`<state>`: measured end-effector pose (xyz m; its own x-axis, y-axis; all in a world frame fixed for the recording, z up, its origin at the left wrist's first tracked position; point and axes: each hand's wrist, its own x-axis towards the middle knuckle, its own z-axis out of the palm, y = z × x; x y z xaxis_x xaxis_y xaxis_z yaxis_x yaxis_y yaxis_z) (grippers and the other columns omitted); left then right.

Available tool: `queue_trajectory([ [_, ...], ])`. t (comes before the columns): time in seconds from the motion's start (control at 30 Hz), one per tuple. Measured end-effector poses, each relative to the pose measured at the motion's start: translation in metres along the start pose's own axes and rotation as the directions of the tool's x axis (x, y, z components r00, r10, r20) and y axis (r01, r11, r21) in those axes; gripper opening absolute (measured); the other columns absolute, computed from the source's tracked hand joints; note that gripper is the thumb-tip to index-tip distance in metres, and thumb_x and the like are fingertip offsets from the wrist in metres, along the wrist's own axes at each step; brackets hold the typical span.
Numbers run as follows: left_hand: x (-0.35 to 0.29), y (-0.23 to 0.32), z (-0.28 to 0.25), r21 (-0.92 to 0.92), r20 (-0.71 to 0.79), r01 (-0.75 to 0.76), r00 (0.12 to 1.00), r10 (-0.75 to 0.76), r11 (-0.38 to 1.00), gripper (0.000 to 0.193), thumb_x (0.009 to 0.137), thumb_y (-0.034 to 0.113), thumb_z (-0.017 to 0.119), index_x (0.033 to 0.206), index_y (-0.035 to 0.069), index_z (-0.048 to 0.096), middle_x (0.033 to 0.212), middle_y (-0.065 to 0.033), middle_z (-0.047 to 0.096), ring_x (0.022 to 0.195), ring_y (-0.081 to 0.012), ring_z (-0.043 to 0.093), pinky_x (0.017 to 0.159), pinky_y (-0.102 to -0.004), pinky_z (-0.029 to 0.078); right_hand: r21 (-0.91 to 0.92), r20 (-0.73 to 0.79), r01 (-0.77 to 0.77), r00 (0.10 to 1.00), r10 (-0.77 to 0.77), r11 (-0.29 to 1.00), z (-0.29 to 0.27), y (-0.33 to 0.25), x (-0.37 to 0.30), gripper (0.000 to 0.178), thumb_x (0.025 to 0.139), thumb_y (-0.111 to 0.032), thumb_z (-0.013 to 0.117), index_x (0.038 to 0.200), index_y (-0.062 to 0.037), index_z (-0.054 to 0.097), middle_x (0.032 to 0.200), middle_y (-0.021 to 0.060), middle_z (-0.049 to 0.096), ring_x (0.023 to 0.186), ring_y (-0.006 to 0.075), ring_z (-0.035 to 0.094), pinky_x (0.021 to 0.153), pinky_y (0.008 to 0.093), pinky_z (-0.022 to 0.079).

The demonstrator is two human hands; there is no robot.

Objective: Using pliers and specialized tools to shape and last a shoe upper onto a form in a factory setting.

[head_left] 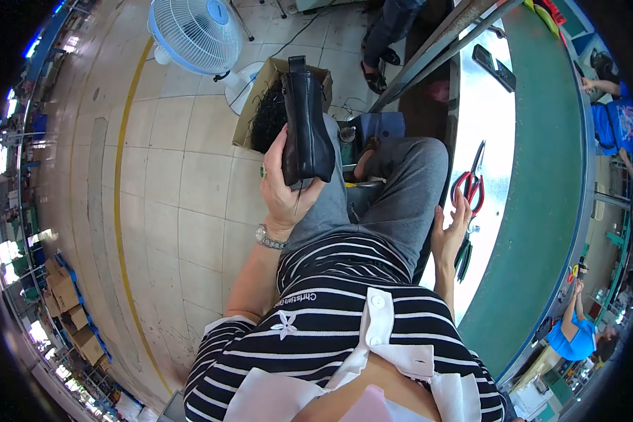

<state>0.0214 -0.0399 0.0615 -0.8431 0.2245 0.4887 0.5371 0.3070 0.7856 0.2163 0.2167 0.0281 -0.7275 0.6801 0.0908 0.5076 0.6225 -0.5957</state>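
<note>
My left hand (286, 200) is closed around a black leather boot (308, 133), held up in front of my left leg. A pull loop stands at the boot's top end, and its sole side is not in view. Red-handled scissors (469, 190) lie on the bright metal strip at my right, blades pointing away from me. At their handle loops is my right hand (448, 235), thumb and fingers apart; the fingertips overlap the near loop. Beside that hand lies a dark green-handled tool (464, 259), its head partly hidden.
A cardboard box (246, 126) of black strands stands on the floor beyond the boot, near a white and blue fan (195, 35). A phone (494, 68) lies at the strip's far end. The green tabletop (541, 176) runs along my right. Other people work across it.
</note>
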Motion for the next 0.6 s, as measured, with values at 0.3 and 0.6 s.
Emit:
queue_trajectory([
  [0.3, 0.007, 0.008, 0.017, 0.021, 0.049, -0.142, 0.989, 0.140, 0.990, 0.086, 0.064, 0.005, 0.081, 0.137, -0.001, 0.037, 0.136, -0.0236, 0.047, 0.120, -0.0364, 0.053, 0.097, -0.0371, 0.047, 0.298, 0.243, 0.069, 0.959, -0.145, 0.952, -0.009, -0.067, 0.030, 0.033, 0.093, -0.020, 0.058, 0.122, -0.0046, 0.061, 0.123, 0.0170, 0.058, 0.118, 0.0307, 0.054, 0.099, 0.0394, 0.042],
  [0.6, 0.009, 0.031, 0.021, -0.053, 0.436, -0.165, 0.884, 0.172, 0.985, 0.094, 0.065, 0.028, 0.085, 0.143, 0.007, 0.038, 0.150, -0.0241, 0.025, 0.138, -0.0387, 0.028, 0.111, -0.0440, 0.028, 0.406, 0.454, 0.185, 0.809, -0.373, 0.895, -0.025, -0.187, 0.101, 0.034, 0.091, -0.025, 0.056, 0.117, -0.0024, 0.056, 0.079, 0.0242, 0.064, 0.077, 0.0412, 0.065, 0.068, 0.0437, 0.050],
])
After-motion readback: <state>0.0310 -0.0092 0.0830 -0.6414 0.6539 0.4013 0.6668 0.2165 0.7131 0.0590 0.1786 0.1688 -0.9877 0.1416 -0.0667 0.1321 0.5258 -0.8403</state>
